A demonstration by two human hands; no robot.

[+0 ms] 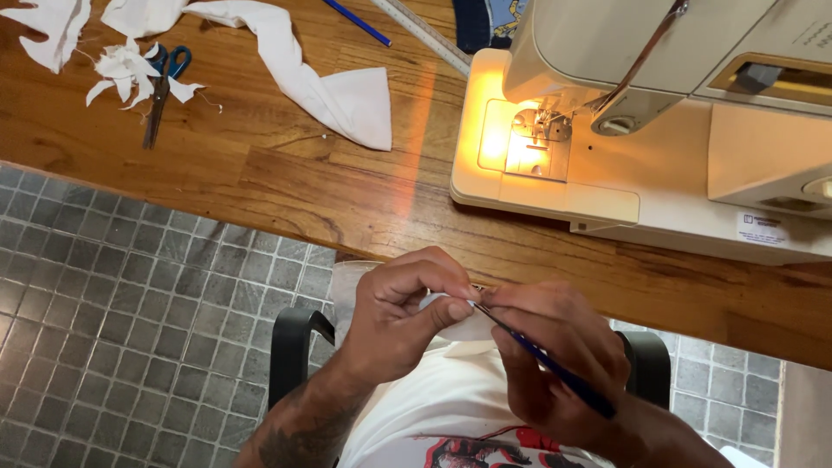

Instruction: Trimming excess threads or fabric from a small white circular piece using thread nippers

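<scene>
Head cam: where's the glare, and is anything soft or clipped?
Head view: the sewing machine lamp blows out the needle plate and throws an orange streak across the wooden table; the left hand and right hand, pinching white fabric and a blue tool, look slightly soft; the scissors are sharp.

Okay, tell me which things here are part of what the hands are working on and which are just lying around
In use: left hand, right hand, small white fabric piece, thin blue-handled tool.

Lying about: scissors, white scraps, long white cloth, blue pen, lit sewing machine.
</scene>
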